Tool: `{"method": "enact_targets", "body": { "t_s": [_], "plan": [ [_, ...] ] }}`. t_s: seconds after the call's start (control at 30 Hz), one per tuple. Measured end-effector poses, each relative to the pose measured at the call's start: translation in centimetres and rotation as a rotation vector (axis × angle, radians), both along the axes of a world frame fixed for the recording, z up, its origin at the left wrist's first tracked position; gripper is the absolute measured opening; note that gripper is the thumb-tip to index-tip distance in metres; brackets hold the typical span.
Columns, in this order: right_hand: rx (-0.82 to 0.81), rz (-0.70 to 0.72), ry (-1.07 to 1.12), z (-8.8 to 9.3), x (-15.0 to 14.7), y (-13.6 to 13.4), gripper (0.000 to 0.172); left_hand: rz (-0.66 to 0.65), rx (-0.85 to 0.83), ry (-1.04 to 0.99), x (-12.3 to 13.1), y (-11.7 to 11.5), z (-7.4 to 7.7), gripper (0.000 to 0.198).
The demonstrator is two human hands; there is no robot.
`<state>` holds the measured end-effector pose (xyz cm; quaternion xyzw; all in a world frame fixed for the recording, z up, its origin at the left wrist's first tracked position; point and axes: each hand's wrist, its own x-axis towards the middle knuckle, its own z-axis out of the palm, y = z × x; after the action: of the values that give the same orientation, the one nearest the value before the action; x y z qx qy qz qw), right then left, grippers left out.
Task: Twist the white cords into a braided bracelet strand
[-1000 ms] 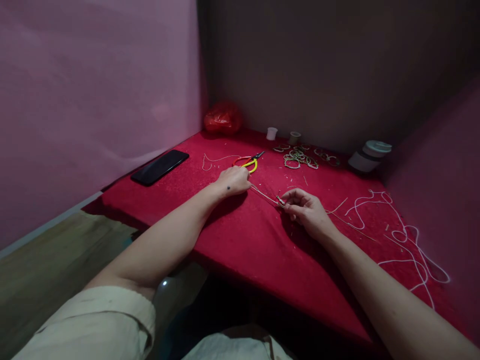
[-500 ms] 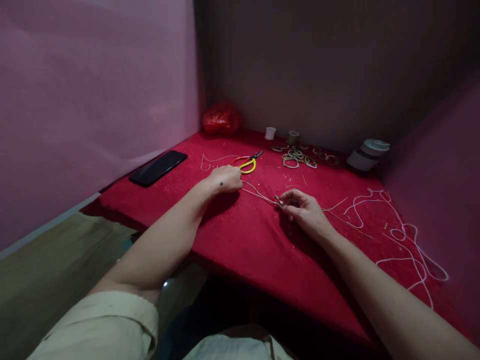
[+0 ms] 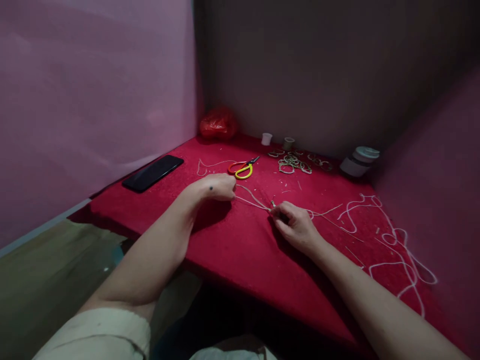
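My left hand (image 3: 221,187) is closed around one end of a thin pale cord (image 3: 250,200), its fingertips hidden behind the back of the hand. The cord runs as two strands to my right hand (image 3: 294,222), where thumb and forefinger pinch a small knotted part of it. Loose cord ends trail out on the right of that hand. Scissors (image 3: 244,169) with one red and one yellow handle lie just beyond my left hand, blades pointing to the back right.
On the red cloth (image 3: 232,250) lie a black phone (image 3: 153,173), several cord bracelets (image 3: 291,164) and tangled white cord (image 3: 403,262). Farther back stand a red plastic bag (image 3: 218,123), a white spool (image 3: 266,139), a darker spool (image 3: 288,143) and a lidded jar (image 3: 360,161). Walls enclose the table.
The view has shifted slightly, so things on the table appear a little to the left and lower. The two cord strands between my hands stand farther apart. Both hands keep their hold.
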<state>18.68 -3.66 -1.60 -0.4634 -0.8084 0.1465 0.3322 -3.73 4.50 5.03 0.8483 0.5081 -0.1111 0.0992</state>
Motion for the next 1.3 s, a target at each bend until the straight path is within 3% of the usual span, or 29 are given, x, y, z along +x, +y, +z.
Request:
{"method": "enact_targets", "body": {
  "t_s": [0.13, 0.3, 0.4, 0.53, 0.63, 0.73, 0.9, 1.13, 1.3],
  "plan": [
    [0.044, -0.007, -0.159, 0.2, -0.3, -0.4, 0.014, -0.046, -0.104, -0.112, -0.2, 0.5, -0.2, 0.022],
    [0.112, -0.057, -0.459, 0.7, -0.9, -1.4, 0.020, 0.213, 0.288, -0.168, 0.6, 1.0, -1.4, 0.028],
    [0.166, -0.037, -0.530, 1.0, -1.1, -2.1, 0.022, 0.158, 0.363, -0.320, 1.5, 0.9, -2.2, 0.027],
    [0.192, -0.062, -0.294, 1.3, 0.1, -1.5, 0.019, -0.057, 0.275, -0.525, 2.3, 0.5, -2.9, 0.020],
    [0.185, -0.247, -0.176, 1.5, 2.6, 0.2, 0.015, -0.137, 0.148, -0.555, 2.4, 0.3, -2.9, 0.018],
    [0.095, -0.384, -0.254, 2.0, 5.5, 2.0, 0.013, -0.157, 0.048, -0.500, 2.2, 0.2, -2.7, 0.017],
    [-0.166, -0.359, -0.436, 3.0, 7.8, 2.8, 0.009, -0.205, 0.004, -0.380, 2.1, 0.0, -2.9, 0.017],
    [-0.237, -0.356, -0.538, 2.5, 7.9, 2.8, 0.012, -0.288, 0.050, -0.314, 2.5, -0.9, -2.6, 0.018],
    [-0.258, -0.342, -0.545, 2.1, 8.3, 3.1, 0.015, -0.317, -0.183, -0.375, 2.3, -1.3, -1.5, 0.017]
  ]
}}
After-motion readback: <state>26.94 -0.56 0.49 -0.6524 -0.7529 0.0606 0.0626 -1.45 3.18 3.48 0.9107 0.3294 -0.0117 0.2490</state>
